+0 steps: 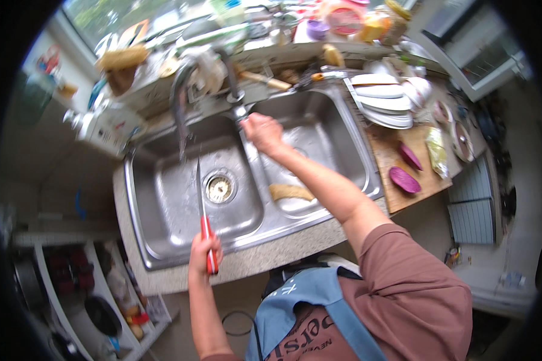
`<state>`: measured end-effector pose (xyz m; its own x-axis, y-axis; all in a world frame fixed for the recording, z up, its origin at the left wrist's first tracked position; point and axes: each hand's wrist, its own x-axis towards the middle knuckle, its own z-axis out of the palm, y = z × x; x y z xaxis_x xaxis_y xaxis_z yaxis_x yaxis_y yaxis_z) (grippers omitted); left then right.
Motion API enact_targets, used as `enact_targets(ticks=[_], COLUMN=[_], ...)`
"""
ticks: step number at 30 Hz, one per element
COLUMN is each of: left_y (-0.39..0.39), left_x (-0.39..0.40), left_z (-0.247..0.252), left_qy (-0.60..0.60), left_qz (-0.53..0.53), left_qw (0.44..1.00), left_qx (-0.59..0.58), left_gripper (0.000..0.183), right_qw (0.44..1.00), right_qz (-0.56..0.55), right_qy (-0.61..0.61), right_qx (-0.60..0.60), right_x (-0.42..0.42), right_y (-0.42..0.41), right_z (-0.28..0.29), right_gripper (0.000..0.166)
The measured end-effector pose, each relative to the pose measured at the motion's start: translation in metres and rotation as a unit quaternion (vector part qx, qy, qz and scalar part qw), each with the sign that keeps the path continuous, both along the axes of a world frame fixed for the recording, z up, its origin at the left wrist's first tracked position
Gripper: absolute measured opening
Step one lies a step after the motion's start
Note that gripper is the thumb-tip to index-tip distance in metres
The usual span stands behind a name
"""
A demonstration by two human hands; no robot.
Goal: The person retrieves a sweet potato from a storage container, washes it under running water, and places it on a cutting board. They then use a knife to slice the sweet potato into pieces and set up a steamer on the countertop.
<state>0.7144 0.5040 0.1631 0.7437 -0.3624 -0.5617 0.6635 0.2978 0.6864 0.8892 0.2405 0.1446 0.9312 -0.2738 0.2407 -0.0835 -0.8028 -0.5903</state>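
My left hand (204, 252) grips a knife by its red handle (206, 230). The knife's blade (199, 185) points away from me over the left basin (162, 198) of a double stainless steel sink. Water (183, 146) runs from the curved faucet spout (178, 99) near the blade's tip. Over the divider, my right hand (264, 131) has its fingers closed around the faucet handle (240, 112), partly hiding it. A drain strainer (219, 188) sits in the left basin's floor. In the right basin (316, 117) lies a curved yellowish-brown piece (291, 192), possibly a loofah.
Two pieces of purple sweet potato (405, 179) and a plastic-wrapped item (437, 153) lie on a wooden cutting board (388, 198) at right. White plates (384, 104) stand behind it. A white jug (110, 128) is left of the sink. Jars and containers crowd the windowsill (262, 54).
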Motion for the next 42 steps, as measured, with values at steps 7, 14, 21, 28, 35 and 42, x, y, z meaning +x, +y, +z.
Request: enact_targets(ticks=[7, 14, 21, 28, 35, 42], left_y=[0.0, 0.008, -0.006, -0.08, -0.15, -0.19], left_x=[-0.007, -0.017, -0.028, -0.036, -0.037, -0.041], left_z=[0.013, 0.044, 0.06, 0.081, 0.052, 0.061], left_qy=[-0.114, -0.137, -0.194, -0.245, -0.222, -0.235], left_qz=[-0.202, -0.219, -0.207, -0.152, -0.086, -0.208], left_qw=[0.943, 0.914, 0.888, 0.955, 0.96, 0.929], left_qx=[0.24, 0.314, 0.361, 0.075, -0.148, -0.194], left_gripper=[0.014, 0.019, 0.018, 0.014, 0.034, 0.041], right_qw=[0.999, 0.98, 0.897, 0.786, 0.947, 0.972], right_qz=[0.028, 0.156, 0.289, 0.232, 0.24, 0.194], right_qy=[0.023, 0.111, 0.228, 0.194, 0.021, 0.057], right_qx=[0.007, 0.048, 0.245, 0.54, 0.214, 0.119], right_x=[0.021, -0.026, -0.148, -0.223, -0.259, -0.278], right_y=[0.013, 0.001, 0.014, 0.031, -0.007, -0.052], right_z=[0.029, 0.034, 0.062, 0.086, 0.124, 0.144], right_gripper=[0.031, 0.02, 0.022, 0.035, 0.07, 0.064])
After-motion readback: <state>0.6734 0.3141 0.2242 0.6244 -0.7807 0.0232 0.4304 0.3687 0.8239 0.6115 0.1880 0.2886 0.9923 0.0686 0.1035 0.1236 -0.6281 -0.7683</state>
